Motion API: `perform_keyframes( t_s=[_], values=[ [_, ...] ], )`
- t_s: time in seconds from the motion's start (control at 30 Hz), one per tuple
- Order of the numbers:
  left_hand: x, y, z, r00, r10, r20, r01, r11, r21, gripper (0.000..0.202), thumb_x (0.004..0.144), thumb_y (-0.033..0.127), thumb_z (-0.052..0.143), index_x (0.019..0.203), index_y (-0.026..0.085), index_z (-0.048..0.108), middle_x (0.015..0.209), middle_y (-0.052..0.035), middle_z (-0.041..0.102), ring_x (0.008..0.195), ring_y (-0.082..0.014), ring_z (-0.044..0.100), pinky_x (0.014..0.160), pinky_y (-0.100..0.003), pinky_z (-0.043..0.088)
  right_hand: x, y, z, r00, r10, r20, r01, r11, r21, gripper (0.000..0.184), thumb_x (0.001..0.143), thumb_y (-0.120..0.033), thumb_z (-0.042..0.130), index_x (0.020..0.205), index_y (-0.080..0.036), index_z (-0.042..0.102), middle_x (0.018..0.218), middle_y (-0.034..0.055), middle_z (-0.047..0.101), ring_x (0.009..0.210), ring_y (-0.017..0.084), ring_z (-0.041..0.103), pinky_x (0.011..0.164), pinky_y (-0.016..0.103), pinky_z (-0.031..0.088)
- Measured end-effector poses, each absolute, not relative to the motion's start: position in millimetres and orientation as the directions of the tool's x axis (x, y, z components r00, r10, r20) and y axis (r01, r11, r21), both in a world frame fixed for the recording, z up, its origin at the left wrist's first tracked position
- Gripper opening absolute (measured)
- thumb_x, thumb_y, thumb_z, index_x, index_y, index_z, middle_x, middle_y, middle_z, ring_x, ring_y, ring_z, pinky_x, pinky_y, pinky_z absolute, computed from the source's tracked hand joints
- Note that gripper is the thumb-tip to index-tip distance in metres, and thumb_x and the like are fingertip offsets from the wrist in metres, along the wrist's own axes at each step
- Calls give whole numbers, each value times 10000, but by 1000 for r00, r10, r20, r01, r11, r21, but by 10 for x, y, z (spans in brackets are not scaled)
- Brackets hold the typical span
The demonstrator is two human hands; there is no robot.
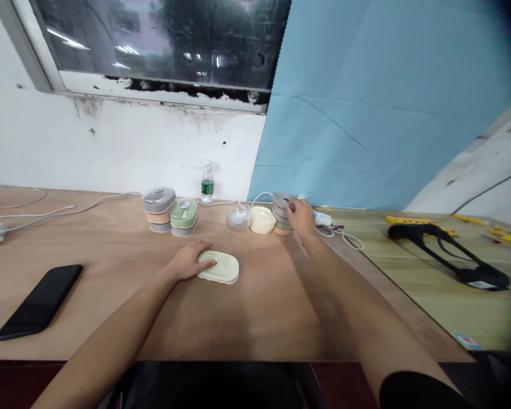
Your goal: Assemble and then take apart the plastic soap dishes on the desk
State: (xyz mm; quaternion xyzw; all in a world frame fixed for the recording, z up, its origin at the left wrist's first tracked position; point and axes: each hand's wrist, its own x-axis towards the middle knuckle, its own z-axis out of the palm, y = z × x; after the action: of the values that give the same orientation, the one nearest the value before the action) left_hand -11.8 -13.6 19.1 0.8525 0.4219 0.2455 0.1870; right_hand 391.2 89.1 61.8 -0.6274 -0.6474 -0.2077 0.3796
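My left hand (189,261) holds the left end of a flat cream plastic lid (222,267) on the table, thumb on top and fingers along its far edge. My right hand (301,217) is stretched to the back, its fingers closed on the upper part of a stack of grey plastic pieces (280,211). A green and an orange piece lie at the bottom of that stack. Just left of it stand a pile of cream containers (262,220) and clear plastic pieces (239,217).
At the back left stand stacked boxes with a grey lid (159,199) and a green lid (184,212). A water bottle (207,184) is by the wall. A black phone (40,302) lies front left. White cables (72,211) and a black frame-like object (451,255) flank the area.
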Motion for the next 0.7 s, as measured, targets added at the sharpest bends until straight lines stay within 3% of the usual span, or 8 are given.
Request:
perform_keyframes(
  t_s=[0.17,0.43,0.6,0.7],
  values=[
    [-103,-151,204,526,812,253,640,-573,512,555,813,592,531,1205,202,586,1202,-106,623,1089,-290,583,938,-414,450,3846,855,582,129,662,738,982,18,-188,294,845,-333,486,973,-155,682,963,129,633,904,257,542,784,356,407],
    [-97,-155,218,537,802,260,628,-586,511,553,808,588,545,1205,205,585,1210,-105,621,1096,-290,584,937,-409,450,3761,785,623,140,643,753,984,-3,-181,333,833,-339,502,1026,-154,701,981,138,643,908,271,551,827,396,386],
    [-113,-140,186,545,802,246,647,-588,486,600,797,608,547,1245,209,557,1256,-106,596,1150,-304,555,968,-429,434,3727,709,630,105,581,807,970,121,-213,349,845,-318,499,1110,-158,657,1150,137,600,1037,271,555,896,400,416],
    [-127,-134,156,594,766,244,621,-630,466,787,685,657,644,1314,207,499,1342,-112,537,1226,-331,493,1025,-454,390,3590,568,602,71,498,864,937,264,-229,325,867,-301,477,1103,-156,645,1177,138,575,1087,256,550,927,388,442]
  ],
)
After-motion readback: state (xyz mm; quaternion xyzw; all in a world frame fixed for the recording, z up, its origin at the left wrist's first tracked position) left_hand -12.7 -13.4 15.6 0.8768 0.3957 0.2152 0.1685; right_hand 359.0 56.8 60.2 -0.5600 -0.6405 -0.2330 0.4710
